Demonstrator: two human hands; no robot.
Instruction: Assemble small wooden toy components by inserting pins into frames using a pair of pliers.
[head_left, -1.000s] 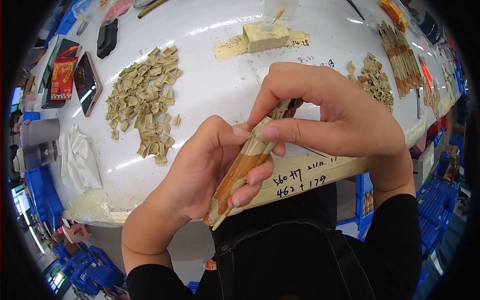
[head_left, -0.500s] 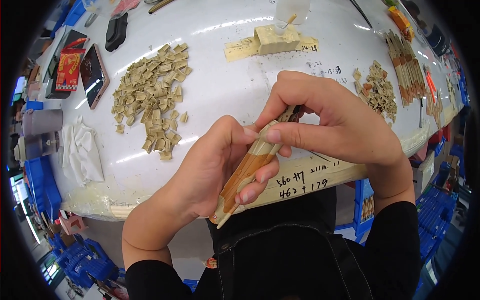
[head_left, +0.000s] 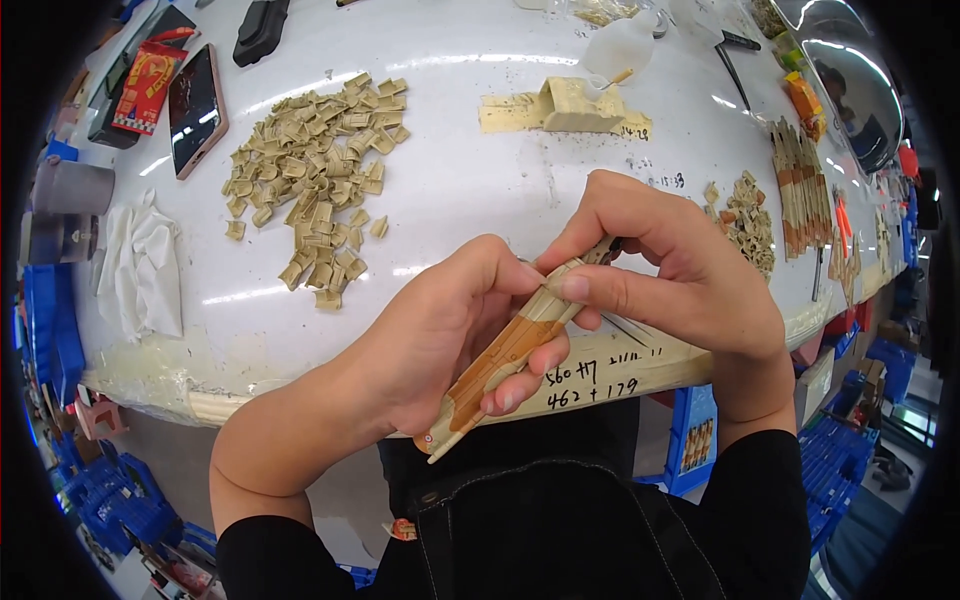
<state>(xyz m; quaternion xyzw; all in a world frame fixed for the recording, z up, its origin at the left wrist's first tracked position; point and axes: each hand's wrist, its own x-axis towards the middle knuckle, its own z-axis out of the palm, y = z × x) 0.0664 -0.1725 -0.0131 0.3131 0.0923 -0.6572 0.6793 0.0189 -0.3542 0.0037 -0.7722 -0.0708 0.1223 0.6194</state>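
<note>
A slim model aeroplane fuselage [head_left: 497, 355], painted beige and orange-brown, slants above the table's near edge. My left hand [head_left: 425, 335] is closed around it from below, its fingertips curling over the near side and its thumb near the upper end. At that upper end, my right hand [head_left: 680, 275] pinches the fuselage between thumb and forefinger. Whether a small part sits between the fingertips there is hidden. A dark section of the fuselage shows just past my right thumb. To the left lies a pile of small curved beige pieces [head_left: 325, 175].
Beyond my hands stands a beige block [head_left: 580, 105] on tape, beside a translucent bottle [head_left: 618, 50]. At right are a pile of small parts [head_left: 748, 225] and a row of similar fuselages [head_left: 800, 190]. A phone [head_left: 197, 110] and white cloth [head_left: 142, 265] lie left.
The view has shifted, so the table's things sit differently in it. Both hands keep their grip on the fuselage, with little visible change in the fingers.
</note>
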